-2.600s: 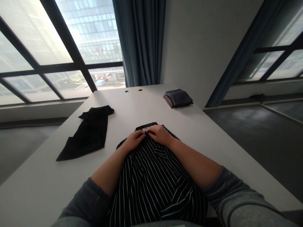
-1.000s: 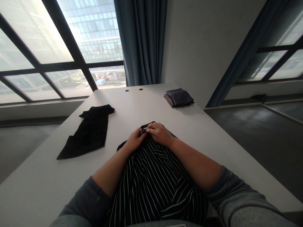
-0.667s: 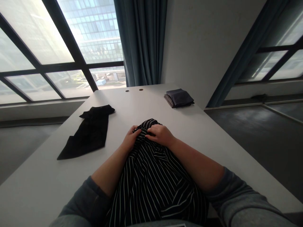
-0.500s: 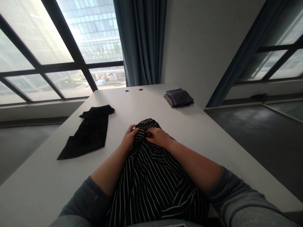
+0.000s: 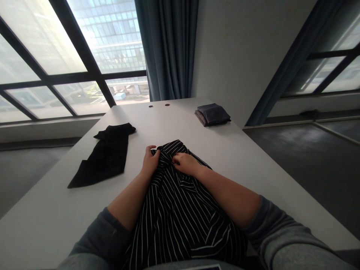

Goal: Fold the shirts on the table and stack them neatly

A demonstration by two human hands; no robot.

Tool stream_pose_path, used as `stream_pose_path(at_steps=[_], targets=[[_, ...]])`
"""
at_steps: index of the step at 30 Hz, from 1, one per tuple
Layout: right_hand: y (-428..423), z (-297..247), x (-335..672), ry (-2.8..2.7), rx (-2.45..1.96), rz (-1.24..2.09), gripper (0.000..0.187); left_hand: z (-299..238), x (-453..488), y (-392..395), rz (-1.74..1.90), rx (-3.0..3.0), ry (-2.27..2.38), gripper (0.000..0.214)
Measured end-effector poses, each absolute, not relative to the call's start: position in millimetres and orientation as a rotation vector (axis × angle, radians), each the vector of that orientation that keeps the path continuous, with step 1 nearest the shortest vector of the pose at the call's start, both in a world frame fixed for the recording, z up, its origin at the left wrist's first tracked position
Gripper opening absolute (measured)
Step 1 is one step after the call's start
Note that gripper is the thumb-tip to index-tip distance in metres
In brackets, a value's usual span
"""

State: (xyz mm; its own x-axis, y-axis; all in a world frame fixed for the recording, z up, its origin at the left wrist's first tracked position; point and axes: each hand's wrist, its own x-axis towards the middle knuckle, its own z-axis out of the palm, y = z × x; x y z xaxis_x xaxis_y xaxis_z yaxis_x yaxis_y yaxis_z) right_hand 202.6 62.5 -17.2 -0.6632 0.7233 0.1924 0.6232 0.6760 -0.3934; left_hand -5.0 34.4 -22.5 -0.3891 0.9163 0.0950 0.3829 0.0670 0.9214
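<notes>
A black shirt with thin white stripes [image 5: 180,213] lies rumpled over the near part of the table, its lower end against my body. At its far end, by what looks like the collar, my left hand [image 5: 151,159] pinches the left edge between thumb and fingers. My right hand [image 5: 185,163] grips the cloth a little to the right, its fingers curled into the fabric. The fingertips of both hands are partly hidden by the folds.
On the white table [image 5: 163,125], a black garment [image 5: 105,157] lies spread at the left. A folded grey stack of cloth [image 5: 213,114] sits at the far right. Two round cable holes are near the back edge, before a blue curtain [image 5: 168,52] and a window [image 5: 118,41].
My left hand has shifted slightly left and up, drawing the shirt's far end wider. My right hand stays nearly in place on the cloth.
</notes>
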Motion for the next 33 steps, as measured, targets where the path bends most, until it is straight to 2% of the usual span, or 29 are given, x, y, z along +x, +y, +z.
stream_pose_path(at_steps=[4, 7, 11, 17, 23, 27, 29, 33], targets=[[66, -14, 209, -2.442, -0.998, 0.524, 0.011, -23, -12, 37, 1.2, 1.436, 2.071, 0.034], [64, -12, 208, -2.417, -1.063, 0.555, 0.003, -24, -13, 39, 1.218, 1.462, 2.069, 0.031], [58, -12, 196, -2.403, -1.281, 0.513, 0.025, -21, -7, 37, 1.322, 1.311, 1.804, 0.021], [62, -13, 190, -2.416, -1.251, 0.554, 0.021, -17, 1, 30, 1.398, 1.195, 1.407, 0.03], [71, -14, 205, -2.259, -1.21, 0.753, 0.011, -17, -6, 34, 1.334, 1.19, 1.785, 0.026], [69, -11, 205, -2.116, -1.176, 0.78, 0.011, -3, -2, 26, 1.446, 1.607, 2.081, 0.023], [67, -11, 202, -2.047, -1.142, 0.808, 0.01, 5, 5, 18, 1.328, 1.899, 2.108, 0.013], [67, -16, 199, -1.937, -1.061, 0.912, 0.01, 8, 23, 9, 0.858, 2.01, 1.942, 0.023]])
